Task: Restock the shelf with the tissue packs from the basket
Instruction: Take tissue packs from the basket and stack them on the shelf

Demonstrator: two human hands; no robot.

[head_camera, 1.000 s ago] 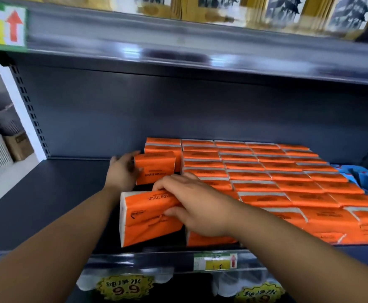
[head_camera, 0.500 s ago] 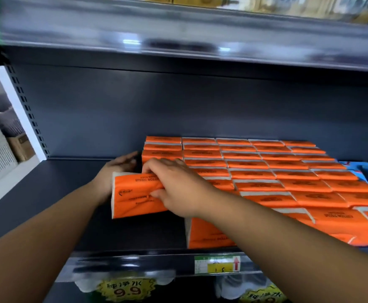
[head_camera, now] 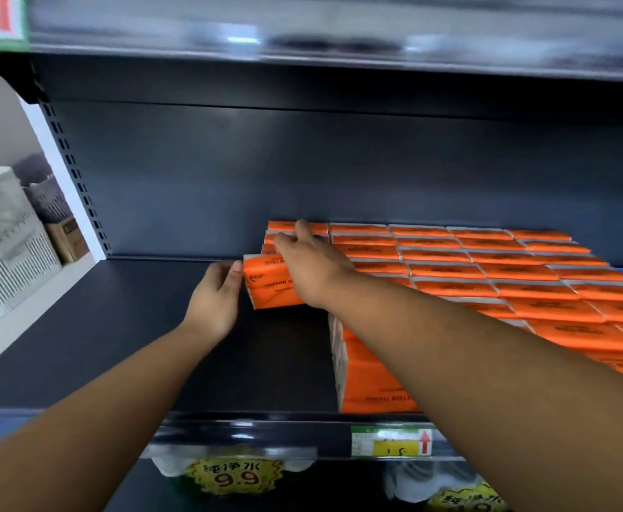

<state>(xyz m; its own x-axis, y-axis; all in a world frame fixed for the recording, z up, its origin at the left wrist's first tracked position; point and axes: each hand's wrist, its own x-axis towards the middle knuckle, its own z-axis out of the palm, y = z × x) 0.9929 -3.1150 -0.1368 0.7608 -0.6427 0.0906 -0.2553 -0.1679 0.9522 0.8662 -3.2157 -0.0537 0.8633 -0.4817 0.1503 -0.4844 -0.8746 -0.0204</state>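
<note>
The right hand [head_camera: 315, 269] lay over the top of an orange tissue pack [head_camera: 269, 286] and held it, fingers bent past its far edge. The left hand [head_camera: 215, 293], fingers relaxed, touched the pack's left end. The pack was on the dark shelf [head_camera: 136, 327], against the far left end of the stocked orange rows [head_camera: 487, 275].

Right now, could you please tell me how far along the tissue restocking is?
Done: stocked packs already cover the right part of the shelf in rows. In hand: the right hand holds one orange pack at the back of the leftmost column, and the left hand touches its end. Left: the front of that column and the shelf's left side are bare; how many packs remain is not visible.
</note>
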